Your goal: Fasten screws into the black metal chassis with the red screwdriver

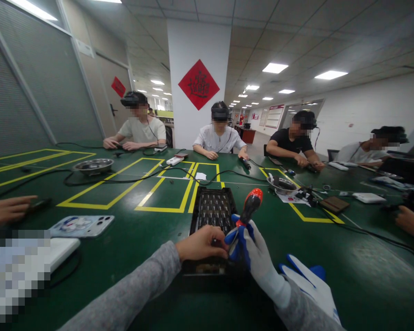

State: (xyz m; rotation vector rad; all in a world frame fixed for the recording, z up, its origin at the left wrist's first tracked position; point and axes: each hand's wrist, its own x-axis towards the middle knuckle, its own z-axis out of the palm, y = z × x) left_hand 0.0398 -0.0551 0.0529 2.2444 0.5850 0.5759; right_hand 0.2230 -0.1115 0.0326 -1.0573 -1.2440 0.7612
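My right hand (257, 250), in a white glove with blue-coated fingers, is closed round a screwdriver (251, 206). Its red and black handle points up and slightly right; its lower end is hidden by my fingers. My bare left hand (204, 243) meets the right one, thumb and fingers pinched together near the screwdriver's lower end. What they pinch is too dark to make out. Beneath both hands lies a black tray (196, 216) with several small metal pieces in rows, perhaps driver bits. My hands cover part of its near half.
A second white and blue glove (312, 289) lies right of my right forearm. To the left are a phone (84, 226) and a white box-like object (64, 253). Metal bowls (94, 166) and black cables (131, 180) lie farther out. Several people sit around the green table (152, 248).
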